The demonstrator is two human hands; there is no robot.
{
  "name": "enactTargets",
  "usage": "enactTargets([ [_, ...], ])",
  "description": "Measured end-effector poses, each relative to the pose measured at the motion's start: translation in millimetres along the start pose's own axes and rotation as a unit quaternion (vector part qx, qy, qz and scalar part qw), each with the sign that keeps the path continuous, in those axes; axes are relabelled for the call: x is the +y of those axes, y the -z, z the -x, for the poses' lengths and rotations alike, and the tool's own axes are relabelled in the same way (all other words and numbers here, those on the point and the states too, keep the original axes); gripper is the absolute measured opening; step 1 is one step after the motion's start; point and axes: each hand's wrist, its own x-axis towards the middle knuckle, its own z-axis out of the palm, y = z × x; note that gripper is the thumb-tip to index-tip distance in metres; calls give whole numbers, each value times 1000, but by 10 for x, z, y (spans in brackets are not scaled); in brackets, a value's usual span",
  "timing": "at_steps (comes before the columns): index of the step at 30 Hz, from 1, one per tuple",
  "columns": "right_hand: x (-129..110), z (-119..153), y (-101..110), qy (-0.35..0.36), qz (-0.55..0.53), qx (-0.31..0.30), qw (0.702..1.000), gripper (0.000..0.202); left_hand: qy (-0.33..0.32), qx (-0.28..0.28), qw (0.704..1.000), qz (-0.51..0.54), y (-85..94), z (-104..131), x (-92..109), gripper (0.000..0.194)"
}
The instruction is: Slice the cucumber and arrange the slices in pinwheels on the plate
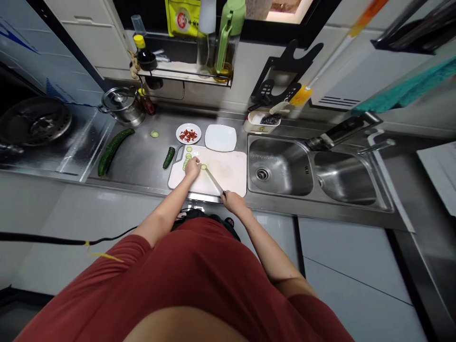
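The right hand (233, 202) is closed around the handle of a knife (215, 181), at the near edge of a white cutting board (228, 166). The blade slants away from that hand, up and to the left, its tip at a cucumber slice (203, 167) just right of the left hand (193, 168). The left hand is low over the board with its fingers bent and drawn together; whether they grip anything I cannot tell. More cucumber slices (187, 156) lie on the board just beside and beyond the left hand, partly hidden by it.

Off the board, to the left of the left hand, is a short piece of cucumber (168, 157), and well farther left a long, curved whole cucumber (114, 149). Beyond the left hand is a round plate (178, 133) of chopped red pieces (188, 136); just right of it, beyond both hands, is a squarish white plate (220, 137). To the right of the right hand is a double sink (281, 166).
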Motion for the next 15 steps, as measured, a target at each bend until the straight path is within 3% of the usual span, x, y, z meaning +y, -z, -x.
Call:
enactTargets([
  [15,-100,-74,81,3,5,-2,1000,41,2,-9,1000,-11,34,16,25,11],
])
